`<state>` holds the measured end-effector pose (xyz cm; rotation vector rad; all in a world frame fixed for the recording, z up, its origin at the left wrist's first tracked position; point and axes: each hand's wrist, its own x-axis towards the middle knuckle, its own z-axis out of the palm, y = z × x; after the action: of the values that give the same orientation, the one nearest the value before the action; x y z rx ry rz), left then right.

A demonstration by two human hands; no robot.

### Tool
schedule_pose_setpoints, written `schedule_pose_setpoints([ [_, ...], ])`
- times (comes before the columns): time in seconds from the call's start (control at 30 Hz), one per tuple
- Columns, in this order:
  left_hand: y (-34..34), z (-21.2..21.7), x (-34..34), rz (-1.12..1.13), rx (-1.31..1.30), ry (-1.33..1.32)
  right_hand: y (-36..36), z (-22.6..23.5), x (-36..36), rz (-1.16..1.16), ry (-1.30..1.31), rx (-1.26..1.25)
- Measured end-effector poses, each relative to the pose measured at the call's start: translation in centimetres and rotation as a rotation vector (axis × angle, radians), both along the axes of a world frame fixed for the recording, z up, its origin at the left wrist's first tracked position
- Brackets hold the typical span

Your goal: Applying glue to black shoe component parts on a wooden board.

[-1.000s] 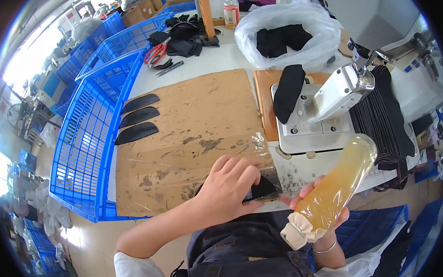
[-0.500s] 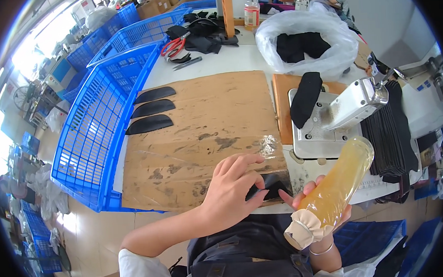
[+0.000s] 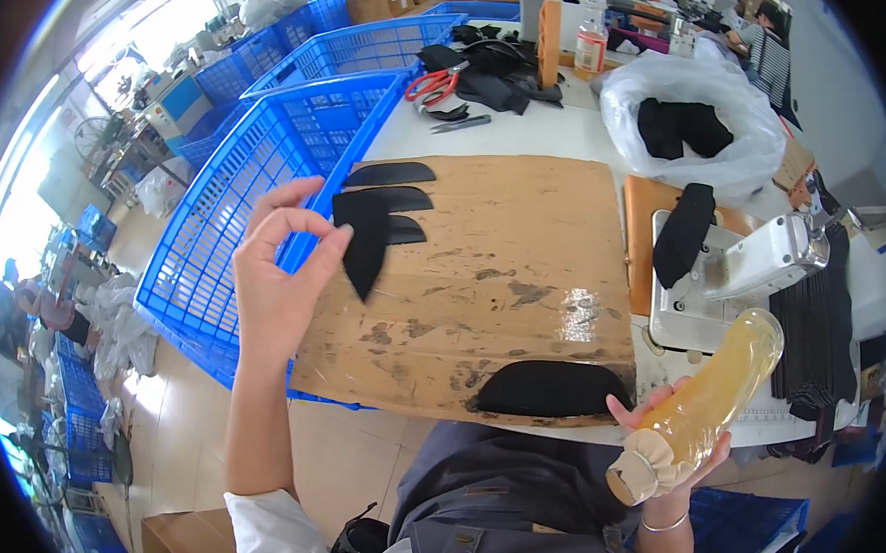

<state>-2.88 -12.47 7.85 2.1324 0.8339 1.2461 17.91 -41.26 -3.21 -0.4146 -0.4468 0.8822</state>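
Note:
Raised over the left part of the cardboard sheet (image 3: pixel 482 264), my left hand (image 3: pixel 278 285) pinches a black curved fabric piece (image 3: pixel 364 246) between thumb and fingertips. The piece hangs point down and partly covers the black pieces (image 3: pixel 390 173) laid in a column at the sheet's far left. My right hand (image 3: pixel 711 460) grips a clear bottle (image 3: pixel 715 392) of yellowish liquid, tilted with its cloth-wrapped mouth toward me. Near my right fingertips a larger black curved piece (image 3: pixel 554 388) lies flat at the sheet's front edge.
Blue plastic baskets (image 3: pixel 224 203) stand along the left. Red-handled scissors (image 3: pixel 435 84) and black scraps (image 3: pixel 498 78) lie at the back. A plastic bag (image 3: pixel 619 107) holds black pieces at the far right, behind a white machine (image 3: pixel 753 265) and stacked black strips (image 3: pixel 811 327). Another person (image 3: pixel 767 54) sits beyond.
My left hand has moved from the sheet's front edge to its far left, carrying a black fabric piece. The larger black piece now shows uncovered. My right hand still holds the bottle.

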Motion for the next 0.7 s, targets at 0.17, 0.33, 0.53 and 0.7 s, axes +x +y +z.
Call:
schedule_pose_setpoints([
  [0.17,2.0,-4.9,-0.8,0.210,0.619,0.442,0.1,0.6,-0.4,-0.022,-0.014,-0.053],
  [0.33,3.2,-9.8,-0.8,0.053,0.490,0.475,-0.3,0.8,-0.4,-0.003,0.001,-0.037],
  [0.53,3.5,-8.9,-1.2,-0.083,0.318,0.483,-0.2,0.8,-0.2,-0.015,0.006,-0.021],
  [0.7,3.9,-8.8,-1.6,-0.044,0.252,0.454,-0.2,1.1,-0.6,0.010,0.019,-0.026],
])
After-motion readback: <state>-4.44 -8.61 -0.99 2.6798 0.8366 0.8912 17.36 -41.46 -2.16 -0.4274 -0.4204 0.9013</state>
